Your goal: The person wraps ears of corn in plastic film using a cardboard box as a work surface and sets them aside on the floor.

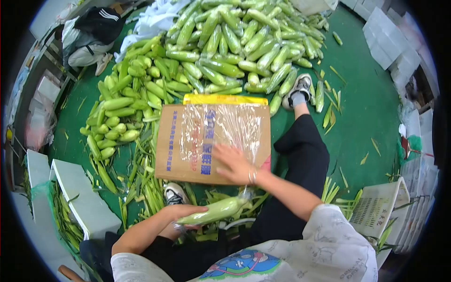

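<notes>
My left hand (188, 213) is wrapped round the thick end of a green corn cob (213, 211) in clear plastic film, held low over my lap. Plastic covers part of the upper face of a cardboard box (169, 141) with blue and red printing. Over the lower right of that box, my right hand (232, 162) lies flat with its fingers spread, slightly blurred, holding nothing. A twisted strip of film hangs between the cob and the box edge near my right wrist.
Film-wrapped cobs (244, 42) are heaped behind the box, unwrapped cobs (117, 103) to its left. Husk leaves (150, 188) litter the green floor (350, 131). A white crate (380, 207) stands right, foam boxes (77, 192) left. Another person (89, 40) crouches at the upper left.
</notes>
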Motion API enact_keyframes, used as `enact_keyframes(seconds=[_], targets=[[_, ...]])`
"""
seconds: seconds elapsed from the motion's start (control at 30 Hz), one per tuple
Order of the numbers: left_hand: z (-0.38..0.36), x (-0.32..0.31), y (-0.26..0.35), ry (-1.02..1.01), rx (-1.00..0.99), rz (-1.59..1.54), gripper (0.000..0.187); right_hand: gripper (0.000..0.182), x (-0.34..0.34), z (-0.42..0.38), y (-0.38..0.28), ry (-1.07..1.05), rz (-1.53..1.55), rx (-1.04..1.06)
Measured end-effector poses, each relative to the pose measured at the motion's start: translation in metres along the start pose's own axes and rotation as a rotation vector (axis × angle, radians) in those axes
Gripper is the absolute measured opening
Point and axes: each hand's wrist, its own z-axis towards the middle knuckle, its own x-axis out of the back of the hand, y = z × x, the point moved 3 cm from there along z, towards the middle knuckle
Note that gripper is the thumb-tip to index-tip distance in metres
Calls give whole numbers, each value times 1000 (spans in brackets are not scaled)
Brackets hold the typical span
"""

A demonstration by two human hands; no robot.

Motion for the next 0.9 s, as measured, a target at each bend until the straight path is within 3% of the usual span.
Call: enact_keyframes(seconds=[0.03,0.07,0.1,0.17,0.2,0.23,0.27,0.3,0.33,0.37,0.4,0.43,0.47,0.53,0.6,0.67,0.73,0.77,0.8,0.83,0.9], targets=[[-5,11,-4,123,41,85,62,57,1,-18,-13,31,87,43],[-22,-29,21,126,129,694,69,53,0,-42,-31,38,112,13],[-30,-55,24,190,265,875,80,49,-4,-67,-46,35,127,3],[-29,-82,39,-62,408,1018,89,43,-5,-108,-77,133,206,-47],[-19,-60,27,53,313,1076,87,42,-3,-120,-85,119,289,-99],[-21,-59,34,65,303,1076,87,40,-10,-132,-88,149,466,-207],[-25,-58,46,199,219,967,86,36,-31,-147,-80,109,668,-404],[-32,-58,59,327,137,850,86,31,-43,-160,-77,-95,855,-779],[-38,-66,81,325,134,786,82,25,-45,-160,-78,197,1190,-932],[-50,-89,110,435,50,951,77,20,-49,-157,-79,509,1508,-1066],[-61,-105,131,593,-111,1211,69,17,-40,-144,-73,663,1551,-972],[-76,-123,149,741,-396,1231,63,15,-25,-127,-64,810,1588,-873],[-90,-134,163,971,-592,1194,45,14,-14,-108,-48,885,1726,-959],[-117,-144,197,1129,-1289,1121,24,17,-1,-75,-21,841,1795,-1088],[-126,-145,216,1267,-1573,570,11,28,36,-35,-35,597,1794,-1007],[-115,-129,245,1044,-2010,-125,18,39,53,-10,-40,352,1694,-920],[-93,-105,280,740,-1799,-326,27,56,63,11,-14,186,1502,-741],[-82,-93,301,585,-1669,-311,30,45,78,25,-9,112,1453,-495],[-69,-78,321,431,-1532,-300,34,37,88,39,-8,123,1391,-541],[-58,-52,341,466,-1513,-146,42,32,94,56,-4,141,1332,-586],[-60,12,376,599,-1370,-23,43,26,102,94,58,450,1116,-729]])
